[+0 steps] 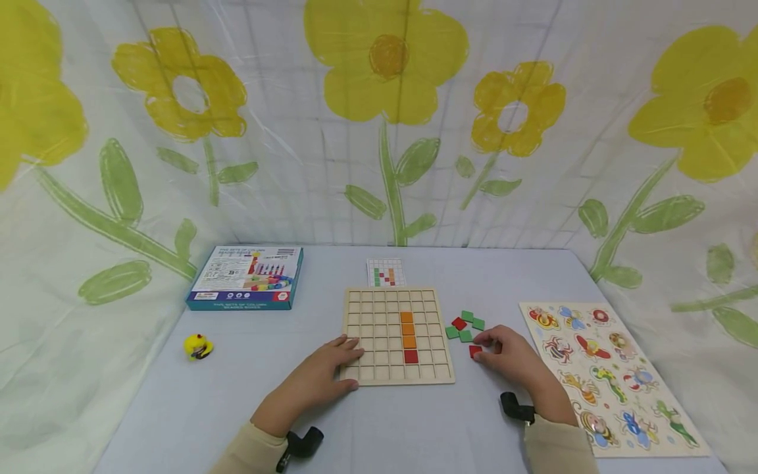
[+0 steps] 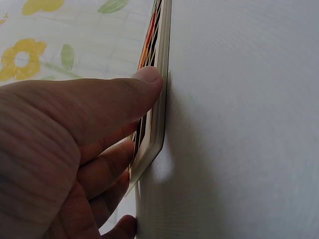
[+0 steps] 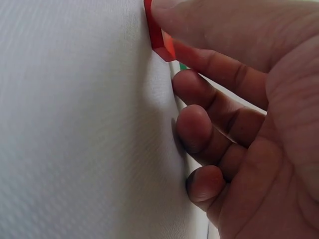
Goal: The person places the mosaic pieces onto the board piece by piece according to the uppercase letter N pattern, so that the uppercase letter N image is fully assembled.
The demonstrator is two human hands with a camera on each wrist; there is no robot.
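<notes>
A wooden grid board lies in the middle of the table. Three orange tiles stand in one column on it, with a red tile directly below them. My left hand rests at the board's lower left corner; fingers reach over the left edge, and in the left wrist view the thumb touches the rim. To the right of the board, my right hand pinches another red tile between thumb and index finger, low over the tabletop. The other right fingers are loosely bent.
Several green tiles and one red tile lie between the board and my right hand. A pattern card sits behind the board. An insect puzzle board lies right, a boxed set back left, a yellow toy left.
</notes>
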